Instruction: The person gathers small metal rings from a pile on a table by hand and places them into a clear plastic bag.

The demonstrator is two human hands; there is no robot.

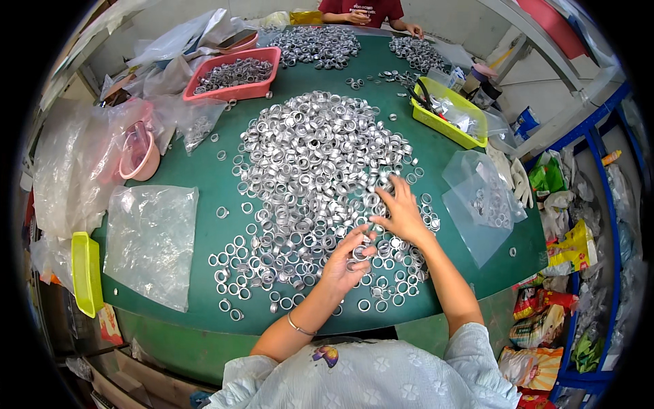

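Silver rings (310, 157) – green table (204, 187) – pink tray (235, 92).

A pink basket (235, 73) sits at the far left of the green desk (204, 198), and it is full of small metal pieces. Near it lies a pink plastic cup (139, 155) inside crinkly clear bags (82, 163). A flat clear bag (151, 242) lies on the desk nearer the front. A yellow tray (86, 273) stands on its edge just past the left side of the desk. At the far right sits a yellow basket (449, 112) with dark tools in it. Another clear bag (480, 201) lies at the right edge. A blue rack (606, 204) on the right holds bright packets. Across the desk sits a person in a red shirt (361, 9).
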